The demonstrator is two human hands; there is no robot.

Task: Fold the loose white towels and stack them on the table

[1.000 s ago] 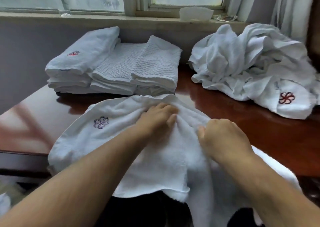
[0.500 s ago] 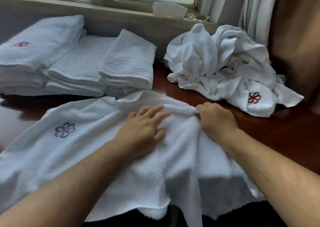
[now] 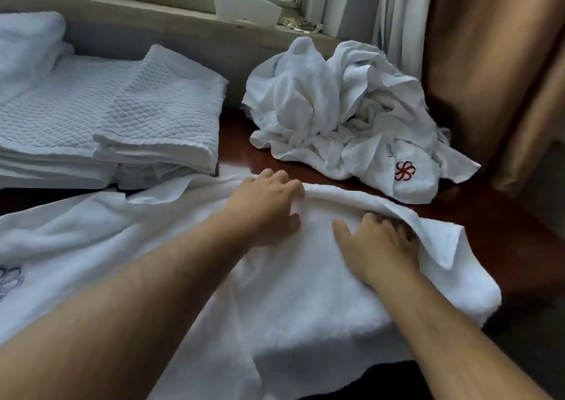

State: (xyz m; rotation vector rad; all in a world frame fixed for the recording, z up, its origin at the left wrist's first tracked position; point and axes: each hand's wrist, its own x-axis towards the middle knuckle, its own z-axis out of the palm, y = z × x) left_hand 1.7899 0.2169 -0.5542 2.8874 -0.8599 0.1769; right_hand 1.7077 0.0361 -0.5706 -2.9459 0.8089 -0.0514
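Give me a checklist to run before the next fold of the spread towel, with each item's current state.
1. Left hand pinches the fold ridge of the spread white terry towel: ok.
2. Right hand grip: cannot tell, fingertips hidden under the fold flap.
3. Towel lies wholly on the dark reddish wooden table: not ok, its near edge hangs off.
4. Crumpled heap of loose white towels clear of the fold: cannot tell, its red-emblem corner lies very close.
5. Stack of folded white waffle-weave towels neat to receive it: ok.
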